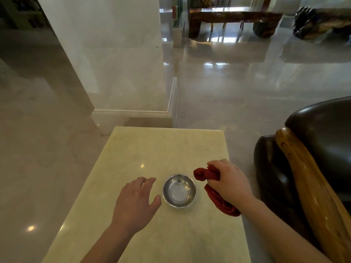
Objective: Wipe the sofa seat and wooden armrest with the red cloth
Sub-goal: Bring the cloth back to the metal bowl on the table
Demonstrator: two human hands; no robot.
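Note:
My right hand (228, 182) is closed around a bunched red cloth (218, 200), held just above the right edge of a cream stone table (152, 149). One end of the cloth sticks out past my fingers, the other hangs below my wrist. My left hand (136, 202) hovers open over the table, fingers spread, just left of a small steel bowl (179, 190). At the right stands the dark leather sofa (326, 133) with its curved wooden armrest (307, 179). The sofa seat is out of view.
The steel bowl sits between my hands and looks to hold a little clear water. A white marble pillar (121, 54) rises beyond the table. Glossy floor (247, 82) spreads around; a dark wooden bench (231, 18) and a carved root piece (321, 21) stand far back.

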